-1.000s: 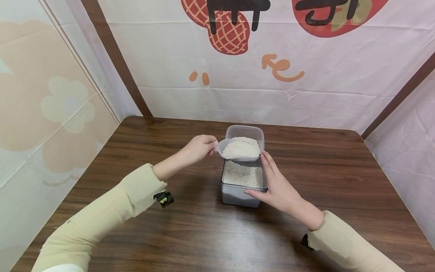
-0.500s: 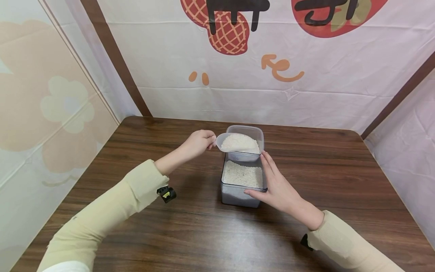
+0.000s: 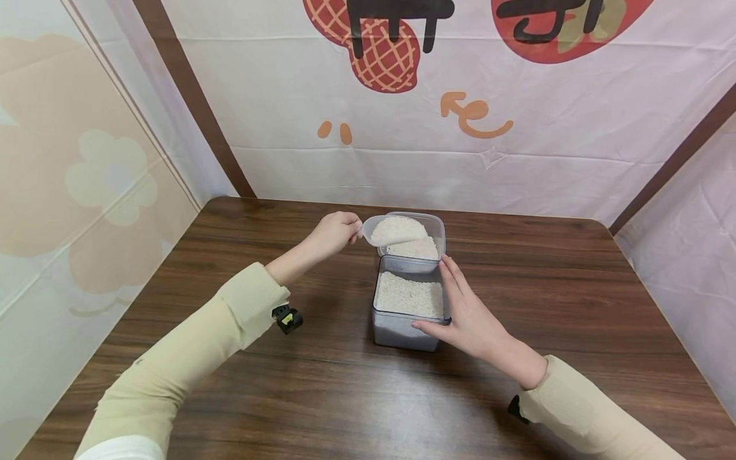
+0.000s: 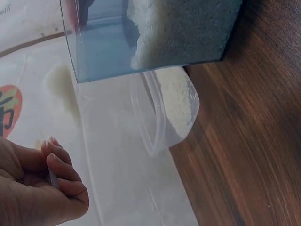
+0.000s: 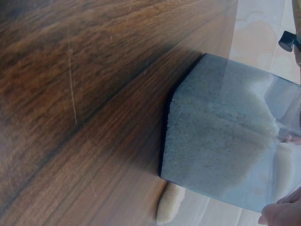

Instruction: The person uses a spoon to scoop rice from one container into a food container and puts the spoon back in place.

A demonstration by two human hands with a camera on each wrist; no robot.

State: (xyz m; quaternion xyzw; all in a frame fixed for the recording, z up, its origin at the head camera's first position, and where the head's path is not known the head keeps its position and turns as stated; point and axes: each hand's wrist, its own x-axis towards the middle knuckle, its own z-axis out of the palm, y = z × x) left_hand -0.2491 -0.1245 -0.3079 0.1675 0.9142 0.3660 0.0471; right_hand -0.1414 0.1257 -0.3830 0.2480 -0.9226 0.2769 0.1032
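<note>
My left hand (image 3: 336, 233) pinches the handle of a clear plastic scoop (image 3: 374, 228) heaped with white rice. The scoop is tilted and held over a clear plastic container (image 3: 435, 222), which has rice (image 3: 414, 248) inside. Just in front stands a grey see-through bin (image 3: 405, 335), well filled with rice (image 3: 409, 295). My right hand (image 3: 474, 319) grips the bin's right side, thumb on the front wall and fingers by the far right corner. In the left wrist view a thin handle (image 4: 53, 178) shows between my fingers. Only fingertips (image 5: 269, 214) of the right hand show in the right wrist view.
The dark wooden table (image 3: 563, 287) bears both containers near its far edge. A printed cloth backdrop (image 3: 276, 108) hangs close behind, with more cloth (image 3: 115, 243) at the sides. Black wrist cameras (image 3: 287, 318) hang under the sleeves.
My left hand has moved the loaded scoop away from me and slightly left, from above the bin's far edge to over the clear container. My right hand stays on the bin.
</note>
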